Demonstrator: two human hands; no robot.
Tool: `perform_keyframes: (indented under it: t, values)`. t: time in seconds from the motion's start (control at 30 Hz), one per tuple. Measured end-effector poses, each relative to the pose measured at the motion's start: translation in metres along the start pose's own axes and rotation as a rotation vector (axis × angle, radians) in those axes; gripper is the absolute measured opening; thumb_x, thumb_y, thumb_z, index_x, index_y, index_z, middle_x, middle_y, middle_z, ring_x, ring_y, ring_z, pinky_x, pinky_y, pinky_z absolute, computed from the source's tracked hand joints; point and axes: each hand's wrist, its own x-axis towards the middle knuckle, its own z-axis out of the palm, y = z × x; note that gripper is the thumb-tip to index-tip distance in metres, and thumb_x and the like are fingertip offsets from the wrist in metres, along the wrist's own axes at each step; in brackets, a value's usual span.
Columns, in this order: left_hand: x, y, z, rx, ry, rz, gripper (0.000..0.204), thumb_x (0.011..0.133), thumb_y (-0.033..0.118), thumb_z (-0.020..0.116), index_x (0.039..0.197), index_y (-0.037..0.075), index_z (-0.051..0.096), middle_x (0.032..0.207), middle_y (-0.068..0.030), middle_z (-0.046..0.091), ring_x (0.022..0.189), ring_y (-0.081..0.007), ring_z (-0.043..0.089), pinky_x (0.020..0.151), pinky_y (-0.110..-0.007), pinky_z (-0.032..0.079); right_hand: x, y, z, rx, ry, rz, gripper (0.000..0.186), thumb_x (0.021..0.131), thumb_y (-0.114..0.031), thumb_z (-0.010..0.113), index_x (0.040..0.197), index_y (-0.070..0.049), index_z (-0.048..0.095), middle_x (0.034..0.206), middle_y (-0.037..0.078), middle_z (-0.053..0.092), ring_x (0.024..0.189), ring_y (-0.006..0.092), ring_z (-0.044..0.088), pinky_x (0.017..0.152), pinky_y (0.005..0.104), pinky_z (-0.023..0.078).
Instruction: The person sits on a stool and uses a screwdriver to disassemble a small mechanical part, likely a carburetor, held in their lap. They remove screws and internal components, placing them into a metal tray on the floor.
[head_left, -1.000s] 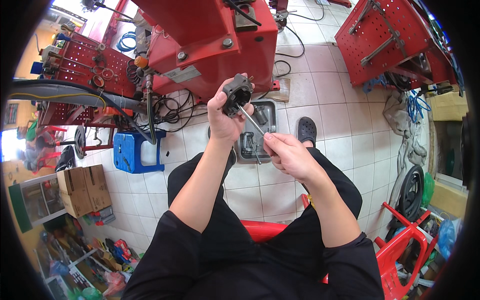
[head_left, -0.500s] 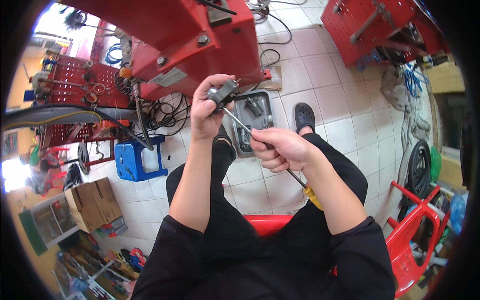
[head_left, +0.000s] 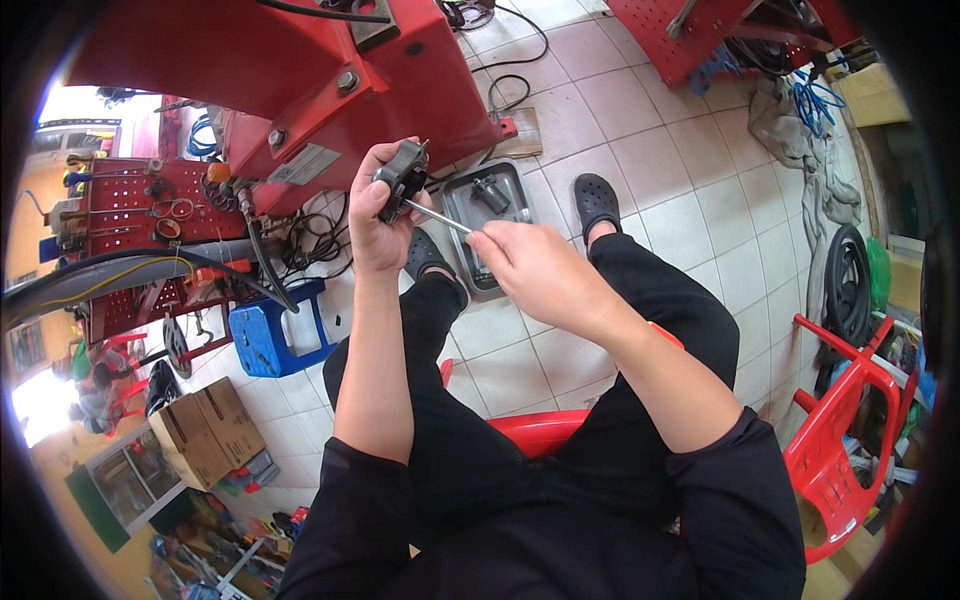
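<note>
Rod (head_left: 438, 217), smooth metal, gripped by your right hand (head_left: 528, 268); left hand (head_left: 376, 217) clasps chunky part (head_left: 402, 180); tray (head_left: 461, 200) on tiles (head_left: 685, 165), twelve o'clock.

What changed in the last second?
The left hand shifted left relative to the tray, turning the dark part. The right hand rolled back upward, hiding its curled fingers. Nothing grabbed or released; the metal rod still meets the dark part.
</note>
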Motion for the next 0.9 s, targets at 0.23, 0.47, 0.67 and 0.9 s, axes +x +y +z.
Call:
perform_keyframes:
  t: [0.23, 0.47, 0.67, 0.9]
  values:
    - [0.002, -0.006, 0.009, -0.016, 0.079, -0.004, 0.054, 0.075, 0.04, 0.058, 0.113, 0.003, 0.049, 0.094, -0.009, 0.055, 0.059, -0.0118, 0.044, 0.049, -0.024, 0.035, -0.004, 0.003, 0.006, -0.224, 0.175, -0.038, 0.03, 0.093, -0.025, 0.046, 0.08, -0.002, 0.059, 0.064, 0.021, 0.06, 0.064, 0.0412, 0.059, 0.058, 0.0484, 0.046]
    - [0.0, -0.007, 0.014, -0.052, 0.131, -0.084, 0.047, 0.08, 0.04, 0.054, 0.111, 0.005, 0.05, 0.091, -0.0082, 0.056, 0.058, -0.0104, 0.042, 0.049, -0.024, 0.034, -0.007, 0.005, 0.007, -0.381, 0.233, -0.094, 0.027, 0.092, -0.024, 0.048, 0.078, -0.002, 0.055, 0.06, 0.017, 0.06, 0.058, 0.0366, 0.061, 0.054, 0.0442, 0.048]
    - [0.001, -0.013, 0.013, 0.064, 0.207, -0.147, 0.04, 0.083, 0.037, 0.05, 0.108, 0.006, 0.051, 0.088, -0.0056, 0.056, 0.057, -0.0085, 0.039, 0.051, -0.024, 0.033, -0.008, 0.011, 0.012, -0.54, 0.331, -0.146, 0.023, 0.091, -0.023, 0.051, 0.077, -0.005, 0.052, 0.056, 0.012, 0.057, 0.053, 0.0311, 0.06, 0.049, 0.0388, 0.047]
    - [0.002, -0.017, 0.014, 0.019, 0.209, -0.19, 0.043, 0.086, 0.042, 0.047, 0.1, 0.003, 0.057, 0.086, -0.0077, 0.061, 0.059, -0.0095, 0.041, 0.049, -0.024, 0.032, -0.007, 0.014, 0.013, -0.663, 0.36, -0.138, 0.02, 0.089, -0.022, 0.054, 0.076, -0.006, 0.053, 0.058, 0.009, 0.058, 0.055, 0.0271, 0.062, 0.048, 0.0355, 0.048]
